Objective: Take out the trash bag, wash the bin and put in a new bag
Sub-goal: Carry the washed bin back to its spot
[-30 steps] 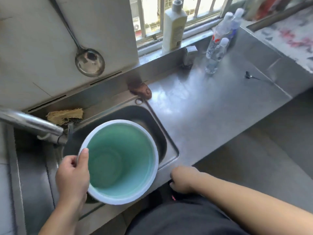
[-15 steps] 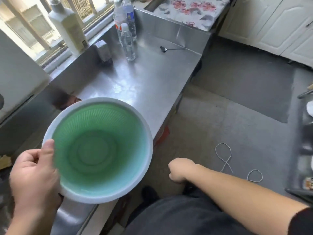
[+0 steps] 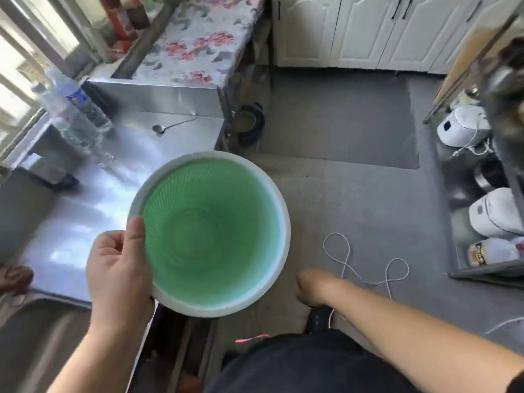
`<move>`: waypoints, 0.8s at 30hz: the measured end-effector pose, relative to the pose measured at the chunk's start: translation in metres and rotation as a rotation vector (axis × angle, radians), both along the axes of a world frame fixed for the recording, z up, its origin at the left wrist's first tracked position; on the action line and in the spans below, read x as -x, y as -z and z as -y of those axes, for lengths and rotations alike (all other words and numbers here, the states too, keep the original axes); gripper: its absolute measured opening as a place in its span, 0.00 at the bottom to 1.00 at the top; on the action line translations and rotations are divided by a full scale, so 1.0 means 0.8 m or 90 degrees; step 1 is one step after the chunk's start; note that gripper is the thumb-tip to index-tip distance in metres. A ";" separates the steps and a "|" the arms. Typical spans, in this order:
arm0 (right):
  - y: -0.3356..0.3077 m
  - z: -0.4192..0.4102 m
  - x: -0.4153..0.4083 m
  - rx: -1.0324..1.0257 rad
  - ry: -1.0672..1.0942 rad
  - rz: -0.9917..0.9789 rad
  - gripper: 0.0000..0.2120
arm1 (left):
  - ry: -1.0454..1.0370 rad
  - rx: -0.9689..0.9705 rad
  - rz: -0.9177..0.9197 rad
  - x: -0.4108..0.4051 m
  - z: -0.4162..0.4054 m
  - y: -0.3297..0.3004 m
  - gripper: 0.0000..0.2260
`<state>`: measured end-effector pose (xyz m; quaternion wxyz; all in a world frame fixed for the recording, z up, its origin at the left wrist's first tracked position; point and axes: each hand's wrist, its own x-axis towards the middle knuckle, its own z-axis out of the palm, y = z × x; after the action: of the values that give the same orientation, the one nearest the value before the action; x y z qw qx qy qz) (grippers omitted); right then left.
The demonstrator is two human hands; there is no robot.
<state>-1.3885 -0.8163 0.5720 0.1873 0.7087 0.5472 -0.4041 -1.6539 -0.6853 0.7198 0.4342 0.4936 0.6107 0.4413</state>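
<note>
The bin (image 3: 215, 236) is a round green mesh pail with a white rim, seen from above with nothing inside it. My left hand (image 3: 120, 272) grips its near-left rim, thumb hooked over the edge, and holds it in the air across the front edge of the steel counter (image 3: 93, 199). My right hand (image 3: 312, 286) hangs beside my hip over the floor, fingers curled in and holding nothing. No trash bag is in view.
Water bottles (image 3: 75, 114) and a spoon (image 3: 170, 126) lie on the counter behind the bin. The sink (image 3: 34, 321) is at the lower left. A looped white cord (image 3: 343, 262) lies on the grey floor. A shelf of appliances (image 3: 482, 211) stands at the right. White cabinets (image 3: 368, 29) line the far wall.
The bin has come up out of the sink and moved right, past the counter edge. My view has swung right from the sink towards the floor. The right hand stays closed at my side.
</note>
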 end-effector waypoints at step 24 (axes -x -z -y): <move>0.053 -0.040 -0.279 0.142 0.463 -0.070 0.10 | 0.127 0.384 -0.219 -0.263 -0.237 0.210 0.33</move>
<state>-1.1653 -0.7842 0.5296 0.0779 0.8089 0.2220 -0.5389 -1.4434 -0.4956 0.5516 0.4922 0.4673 0.7266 0.1070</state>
